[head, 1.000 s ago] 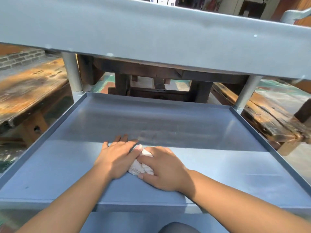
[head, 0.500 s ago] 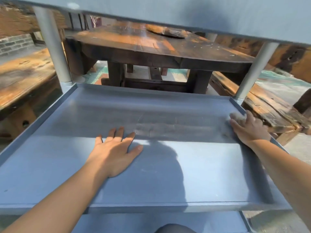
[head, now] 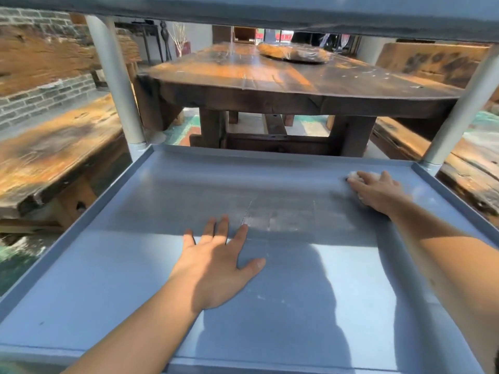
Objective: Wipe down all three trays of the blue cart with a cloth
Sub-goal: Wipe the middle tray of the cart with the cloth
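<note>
Fingers (head: 361, 182) of right hand (head: 378, 191) press white cloth (head: 353, 175) flat beneath them on tray (head: 189, 184).

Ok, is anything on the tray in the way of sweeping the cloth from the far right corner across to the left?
Nothing along the far edge. The tray holds only the left hand, flat mid-tray, nearer than the cloth under the right hand.

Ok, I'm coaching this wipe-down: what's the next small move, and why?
Probably sweep the right hand and its cloth leftward along the tray's far edge: it sits in the far right corner, and the left hand lies flat mid-tray.
</note>
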{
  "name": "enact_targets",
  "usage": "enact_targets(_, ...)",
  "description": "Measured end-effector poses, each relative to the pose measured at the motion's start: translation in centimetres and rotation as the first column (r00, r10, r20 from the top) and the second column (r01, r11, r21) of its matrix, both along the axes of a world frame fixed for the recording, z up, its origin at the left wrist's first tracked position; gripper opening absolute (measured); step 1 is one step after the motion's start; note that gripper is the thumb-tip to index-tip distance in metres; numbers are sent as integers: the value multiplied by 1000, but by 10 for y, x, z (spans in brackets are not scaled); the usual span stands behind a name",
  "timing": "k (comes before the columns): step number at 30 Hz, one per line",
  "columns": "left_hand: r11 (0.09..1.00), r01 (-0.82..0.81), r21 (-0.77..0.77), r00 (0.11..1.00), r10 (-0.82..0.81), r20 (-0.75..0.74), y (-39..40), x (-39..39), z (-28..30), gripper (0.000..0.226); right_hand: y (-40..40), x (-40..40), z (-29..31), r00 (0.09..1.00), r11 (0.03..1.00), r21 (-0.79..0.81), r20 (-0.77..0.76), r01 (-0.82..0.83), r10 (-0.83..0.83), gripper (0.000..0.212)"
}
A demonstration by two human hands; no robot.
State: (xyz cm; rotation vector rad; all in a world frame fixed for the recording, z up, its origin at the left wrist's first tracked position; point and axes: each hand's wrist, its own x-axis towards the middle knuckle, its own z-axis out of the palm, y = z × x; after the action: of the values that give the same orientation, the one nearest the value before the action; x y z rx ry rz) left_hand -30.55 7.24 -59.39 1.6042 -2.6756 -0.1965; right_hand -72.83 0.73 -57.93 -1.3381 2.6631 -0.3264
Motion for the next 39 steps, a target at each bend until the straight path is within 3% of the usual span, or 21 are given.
enact_targets(7,1000,14,11,1000,-14,-12,-1,-3,0,95,-74,91,3,928,928,3,9,-373,373,37)
enact_targets(10,999,-6,31,998,8,-56,-3,-3,3,102,-89,139,2,847,847,2,-8,-532,532,36)
enact_targets(12,999,-10,41,997,13,-77,-3,-3,4,106,-88,166,4,822,822,-52,35,-567,569,51)
enact_targets(17,996,-50,80,987,61,-147,0,-4,6,104,-45,212,3,700,695,-119,-11,-709,714,42)
enact_targets(19,994,-82,67,974,94,-206,-4,-5,5,99,-20,229,3,626,615,-194,2,-764,779,51)
enact_targets(21,987,-126,101,937,152,-316,-7,-5,8,96,8,240,7,570,562,-217,31,-798,821,56)
enact_targets(26,954,-167,248,793,280,-541,-6,5,17,92,78,255,16,420,418,-208,37,-884,907,30)
enact_targets(32,987,-26,160,937,80,-340,-5,6,24,91,153,270,17,381,382,-199,45,-902,923,42)
enact_targets(35,990,-15,138,937,62,-344,-3,6,20,89,187,274,16,362,368,-203,66,-907,930,43)
enact_targets(39,991,-6,132,936,52,-347,-4,3,14,87,196,277,17,402,405,-250,69,-879,913,43)
